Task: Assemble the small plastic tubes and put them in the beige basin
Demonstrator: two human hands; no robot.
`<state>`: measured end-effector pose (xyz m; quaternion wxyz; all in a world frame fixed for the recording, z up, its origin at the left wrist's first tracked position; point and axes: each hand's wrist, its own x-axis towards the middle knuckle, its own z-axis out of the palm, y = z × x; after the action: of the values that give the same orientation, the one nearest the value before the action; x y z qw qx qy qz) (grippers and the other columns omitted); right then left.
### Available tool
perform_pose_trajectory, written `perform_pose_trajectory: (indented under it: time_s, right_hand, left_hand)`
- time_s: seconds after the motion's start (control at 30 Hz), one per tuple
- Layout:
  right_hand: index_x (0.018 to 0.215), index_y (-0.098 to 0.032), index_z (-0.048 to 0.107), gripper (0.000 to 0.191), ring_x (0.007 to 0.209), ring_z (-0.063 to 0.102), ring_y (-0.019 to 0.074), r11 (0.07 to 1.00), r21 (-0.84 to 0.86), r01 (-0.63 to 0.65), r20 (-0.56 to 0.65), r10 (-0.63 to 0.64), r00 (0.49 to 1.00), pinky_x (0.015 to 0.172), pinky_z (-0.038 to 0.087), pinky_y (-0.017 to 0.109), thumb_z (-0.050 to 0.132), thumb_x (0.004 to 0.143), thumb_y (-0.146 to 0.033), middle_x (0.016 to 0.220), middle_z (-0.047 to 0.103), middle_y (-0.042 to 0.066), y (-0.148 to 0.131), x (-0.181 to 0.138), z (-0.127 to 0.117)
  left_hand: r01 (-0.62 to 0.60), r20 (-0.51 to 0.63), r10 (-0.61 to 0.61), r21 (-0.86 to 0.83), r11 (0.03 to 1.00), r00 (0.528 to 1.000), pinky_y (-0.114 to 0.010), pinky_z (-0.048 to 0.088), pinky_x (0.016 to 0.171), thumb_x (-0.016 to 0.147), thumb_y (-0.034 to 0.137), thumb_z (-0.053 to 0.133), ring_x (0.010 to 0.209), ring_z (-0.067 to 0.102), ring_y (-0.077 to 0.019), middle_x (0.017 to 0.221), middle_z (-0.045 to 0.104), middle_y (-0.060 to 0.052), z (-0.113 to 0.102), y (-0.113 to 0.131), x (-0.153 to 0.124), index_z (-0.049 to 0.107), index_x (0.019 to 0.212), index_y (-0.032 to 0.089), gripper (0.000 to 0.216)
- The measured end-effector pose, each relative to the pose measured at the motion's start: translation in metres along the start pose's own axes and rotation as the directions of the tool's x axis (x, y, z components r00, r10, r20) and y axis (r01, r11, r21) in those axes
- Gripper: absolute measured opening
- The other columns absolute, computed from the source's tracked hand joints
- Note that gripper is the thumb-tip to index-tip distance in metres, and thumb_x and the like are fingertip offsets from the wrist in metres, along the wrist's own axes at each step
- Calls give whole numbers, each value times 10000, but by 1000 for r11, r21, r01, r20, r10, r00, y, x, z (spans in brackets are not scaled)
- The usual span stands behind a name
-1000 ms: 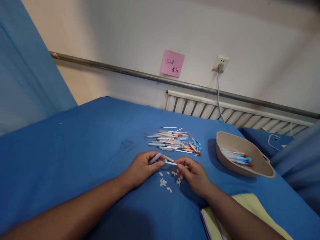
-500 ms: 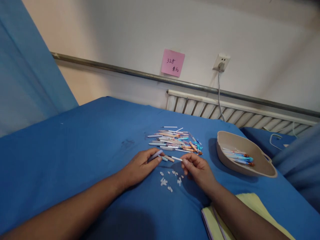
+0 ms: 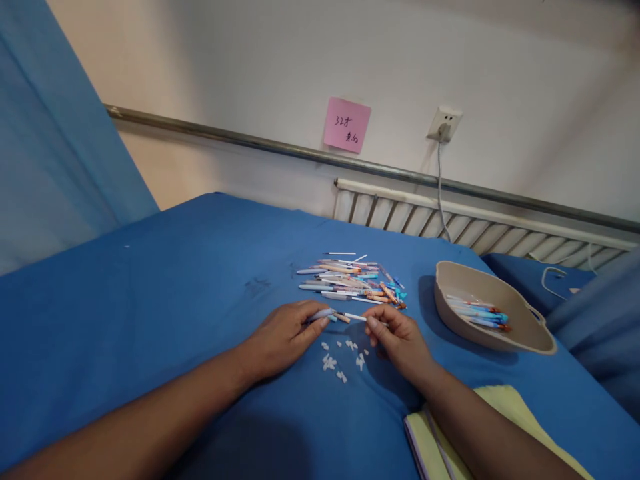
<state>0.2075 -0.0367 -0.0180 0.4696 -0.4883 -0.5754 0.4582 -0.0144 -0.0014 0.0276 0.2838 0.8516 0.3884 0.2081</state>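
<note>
My left hand [image 3: 283,339] is closed around a pale lavender pen barrel [image 3: 321,314], whose end points right. Between the thumb and fingers of my right hand [image 3: 400,339] is a thin white pen refill [image 3: 355,317]. Its dark left end meets the right end of the barrel; I cannot tell how far inside it is. Just behind my fingers lies a short orange pen part [image 3: 343,319], partly hidden. Beyond the hands spreads a pile of pen parts and refills [image 3: 345,288]. Several small white pieces [image 3: 329,363] lie scattered on the blue sheet between my hands.
To the right stands a tan plastic basin [image 3: 467,338] with several pens [image 3: 480,313] inside. A folded yellow cloth [image 3: 505,403] lies under my right forearm. At the back are a radiator [image 3: 395,213], a metal rail [image 3: 250,141] and a plugged socket [image 3: 444,125].
The lavender barrel has tilted down level and lined up with the refill. Its end and the refill's dark end, apart before, now meet. My right hand has barely moved.
</note>
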Motion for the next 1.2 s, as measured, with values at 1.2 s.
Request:
perform_pose_trajectory:
  time_s: [1.2]
  right_hand:
    - [945, -225, 602, 181, 719, 573, 165, 851, -409, 329, 80, -325, 942, 674, 472, 293, 437, 888, -273, 824, 584, 39, -6, -5, -1]
  left_hand:
    - [-93, 47, 86, 162, 982, 995, -319, 418, 863, 896, 310, 421, 962, 576, -201, 1050, 655, -17, 6, -6, 1, 593, 1123, 283, 287]
